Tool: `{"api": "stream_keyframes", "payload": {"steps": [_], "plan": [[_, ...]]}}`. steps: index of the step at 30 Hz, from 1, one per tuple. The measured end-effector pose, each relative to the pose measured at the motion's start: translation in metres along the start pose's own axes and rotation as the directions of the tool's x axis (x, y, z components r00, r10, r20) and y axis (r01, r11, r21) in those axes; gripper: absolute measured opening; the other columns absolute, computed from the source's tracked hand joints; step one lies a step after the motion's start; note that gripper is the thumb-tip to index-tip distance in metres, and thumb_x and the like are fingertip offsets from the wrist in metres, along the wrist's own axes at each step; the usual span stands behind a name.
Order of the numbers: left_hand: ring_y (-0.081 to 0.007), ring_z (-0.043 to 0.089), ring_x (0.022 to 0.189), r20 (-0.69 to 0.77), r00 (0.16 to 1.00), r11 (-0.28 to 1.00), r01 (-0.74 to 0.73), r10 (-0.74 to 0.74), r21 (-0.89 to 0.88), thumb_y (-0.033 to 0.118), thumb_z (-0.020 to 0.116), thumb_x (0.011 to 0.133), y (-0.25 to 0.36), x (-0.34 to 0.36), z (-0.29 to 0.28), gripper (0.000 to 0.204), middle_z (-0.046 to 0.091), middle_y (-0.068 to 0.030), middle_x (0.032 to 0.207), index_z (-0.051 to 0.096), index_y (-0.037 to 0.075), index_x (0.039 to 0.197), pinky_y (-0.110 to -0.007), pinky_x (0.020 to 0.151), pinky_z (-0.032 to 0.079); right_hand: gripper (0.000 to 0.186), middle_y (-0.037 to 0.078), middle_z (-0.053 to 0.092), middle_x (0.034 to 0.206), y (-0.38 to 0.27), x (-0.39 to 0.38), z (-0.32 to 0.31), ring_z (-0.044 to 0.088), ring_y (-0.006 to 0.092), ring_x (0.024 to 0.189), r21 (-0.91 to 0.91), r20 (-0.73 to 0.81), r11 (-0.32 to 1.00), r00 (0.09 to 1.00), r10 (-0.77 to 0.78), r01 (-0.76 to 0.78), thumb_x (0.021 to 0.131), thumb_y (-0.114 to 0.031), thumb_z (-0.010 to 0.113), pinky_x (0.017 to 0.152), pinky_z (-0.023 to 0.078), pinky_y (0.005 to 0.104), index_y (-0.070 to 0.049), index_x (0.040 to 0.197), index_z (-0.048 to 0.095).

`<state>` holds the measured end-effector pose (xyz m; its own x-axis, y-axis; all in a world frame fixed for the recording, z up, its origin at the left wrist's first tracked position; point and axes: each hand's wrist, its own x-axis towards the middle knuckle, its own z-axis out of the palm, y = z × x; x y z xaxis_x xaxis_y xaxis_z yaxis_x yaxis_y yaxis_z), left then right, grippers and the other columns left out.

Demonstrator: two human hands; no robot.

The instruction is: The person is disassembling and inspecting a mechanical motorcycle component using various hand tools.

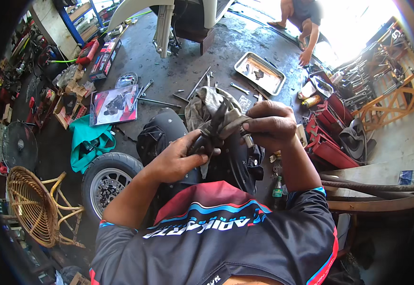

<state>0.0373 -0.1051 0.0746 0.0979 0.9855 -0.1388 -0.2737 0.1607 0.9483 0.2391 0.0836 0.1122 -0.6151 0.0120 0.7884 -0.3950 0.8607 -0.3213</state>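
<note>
My left hand (181,159) is closed around a dark, pointed part (215,122) in front of my knees; its exact kind cannot be made out. A dirty grey rag (198,105) is draped behind and beside this part. Fingers of my right hand (272,124) pinch the rag's right end. Just under those fingertips shows a small silvery cylinder (248,140); whether the hand grips it too is unclear. The palm sides of both hands are partly hidden.
Wrenches (239,89) and a metal tray (263,71) lie on the floor ahead. A wheel (106,183) and a rattan chair (36,204) stand left. Red toolboxes (328,137) and a green bottle (277,187) are right. Another person's hand (305,58) reaches down at the far right.
</note>
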Motion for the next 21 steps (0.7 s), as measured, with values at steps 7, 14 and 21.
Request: {"api": "stream_keyframes", "payload": {"steps": [7, 14, 21], "plan": [[-0.0141, 0.058, 0.115, 0.136, 0.991, 0.951, -0.032, -0.011, 0.307, -0.010, 0.052, 0.083, -0.002, 0.000, -0.017, 0.050, 0.064, -0.0065, 0.121, 0.052, 0.000, 0.132, -0.031, 0.100, 0.045, 0.031, 0.011, 0.069, 0.090, 0.005, -0.003, -0.002, 0.069, 0.0241, 0.072, 0.081, -0.006, 0.995, 0.999, 0.051, -0.050, 0.069, -0.008, 0.081, 0.061, 0.054, 0.0339, -0.008, 0.100, 0.075], [-0.0209, 0.063, 0.099, 0.143, 0.985, 0.811, -0.158, 0.092, 0.564, -0.005, 0.050, 0.077, 0.014, 0.001, -0.010, 0.042, 0.066, -0.0126, 0.104, 0.059, -0.001, 0.119, -0.034, 0.091, 0.048, 0.031, 0.014, 0.068, 0.089, 0.007, -0.004, 0.001, 0.068, 0.0254, 0.075, 0.123, 0.061, 0.991, 0.998, 0.036, -0.043, 0.068, -0.009, 0.082, 0.064, 0.054, 0.0342, -0.006, 0.098, 0.075], [-0.0153, 0.063, 0.094, 0.232, 0.970, 0.857, -0.185, 0.079, 0.481, -0.008, 0.048, 0.077, 0.012, -0.004, -0.010, 0.044, 0.067, -0.0101, 0.105, 0.060, -0.003, 0.118, -0.032, 0.086, 0.051, 0.031, 0.014, 0.056, 0.108, 0.014, -0.017, 0.005, 0.060, 0.0255, 0.096, 0.369, 0.054, 0.912, 0.984, 0.172, -0.180, 0.070, -0.010, 0.084, 0.079, 0.052, 0.0341, -0.007, 0.100, 0.077]]}}
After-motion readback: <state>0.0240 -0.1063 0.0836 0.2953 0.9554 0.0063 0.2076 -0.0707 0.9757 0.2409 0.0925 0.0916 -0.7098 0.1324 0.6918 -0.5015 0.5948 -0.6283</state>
